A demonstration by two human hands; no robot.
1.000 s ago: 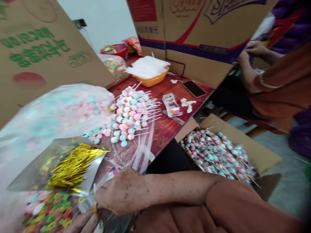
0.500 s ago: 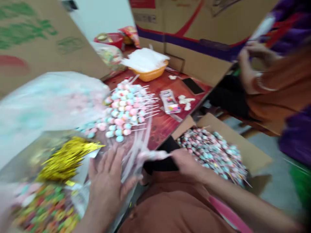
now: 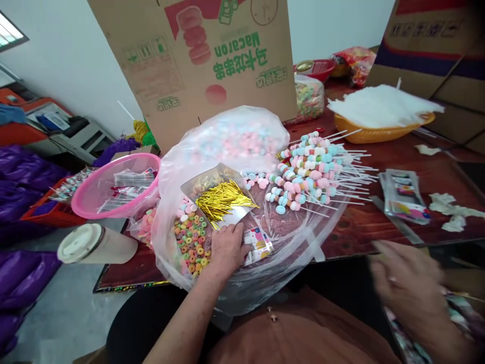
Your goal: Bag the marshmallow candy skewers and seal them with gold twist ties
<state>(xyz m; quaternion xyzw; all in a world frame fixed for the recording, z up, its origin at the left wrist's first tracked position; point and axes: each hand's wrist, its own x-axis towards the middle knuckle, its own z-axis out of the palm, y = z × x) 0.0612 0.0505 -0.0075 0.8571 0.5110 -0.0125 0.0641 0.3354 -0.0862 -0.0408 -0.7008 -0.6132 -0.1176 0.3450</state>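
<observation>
My left hand lies fingers down at the lower edge of a pouch of gold twist ties, thumb apart from the fingers. Right by its thumb is a printed clear wrapper. Ring-shaped cereal lies just left of this hand, on the large clear plastic bag. Blurred by motion, my right hand is off the table's front edge over wrapped candy skewers; its fingers look apart and nothing shows in them. Marshmallow skewers are piled on the table between the hands.
A bag of marshmallows leans before a tall carton. At left are a pink basket of wrappers and a white lidded cup. An orange basket holds white sheets; a wrapper stack lies at right.
The view has swung left. My right hand carried a wrapped marshmallow skewer to the right over the carton and now shows nothing in it. My left hand has moved to the twist-tie pouch.
</observation>
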